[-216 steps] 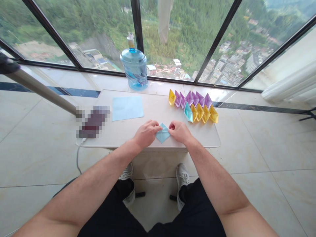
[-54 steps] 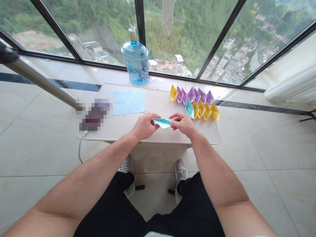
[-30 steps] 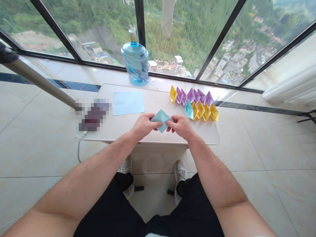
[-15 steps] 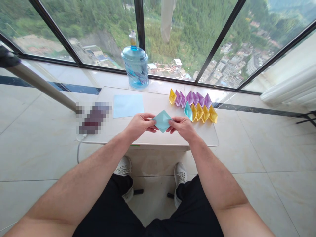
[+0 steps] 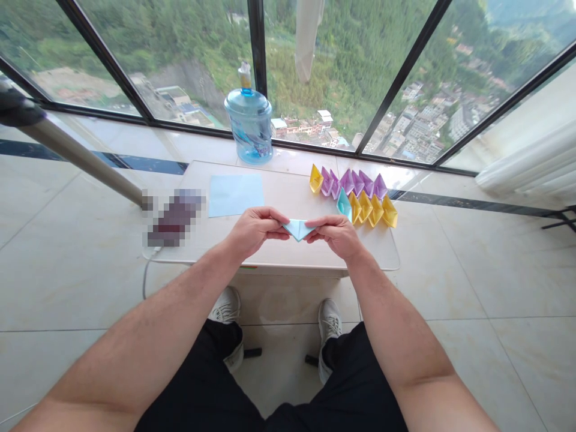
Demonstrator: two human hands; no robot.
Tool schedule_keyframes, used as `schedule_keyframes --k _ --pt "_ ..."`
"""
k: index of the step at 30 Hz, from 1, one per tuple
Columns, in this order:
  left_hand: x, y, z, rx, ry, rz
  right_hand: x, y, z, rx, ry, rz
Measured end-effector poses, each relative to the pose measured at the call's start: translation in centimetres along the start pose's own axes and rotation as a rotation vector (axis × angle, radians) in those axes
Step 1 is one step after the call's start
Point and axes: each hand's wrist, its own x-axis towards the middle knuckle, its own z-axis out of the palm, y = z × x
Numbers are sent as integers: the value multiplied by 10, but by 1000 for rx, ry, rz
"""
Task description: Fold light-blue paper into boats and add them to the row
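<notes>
The left hand (image 5: 257, 231) and right hand (image 5: 336, 234) cover the ends of a folded blue paper (image 5: 299, 230). Pixels mask an object (image 5: 173, 222) on the table (image 5: 288, 255); a white curtain (image 5: 535, 156) runs past the right edge.

Behind the folded paper (image 5: 298, 230): sheet (image 5: 236, 195) left, boats (image 5: 355, 207) right

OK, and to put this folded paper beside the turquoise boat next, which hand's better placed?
Probably your right hand: it grips the right end of the folded paper, close to the turquoise boat. Your left hand, gripping the other end, is farther off, nearer the flat blue sheet.
</notes>
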Motion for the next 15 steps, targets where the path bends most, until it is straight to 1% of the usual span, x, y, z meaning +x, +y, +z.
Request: schedule_keyframes --k 5,10,15 --pt "-1 -2 4 27 18 29 -2 -5 3 -26 17 3" --pt "-2 -6 7 125 15 52 -1 -2 2 -110 54 -9" --pt "-2 -7 10 177 78 63 -1 -1 5 -137 38 -5"
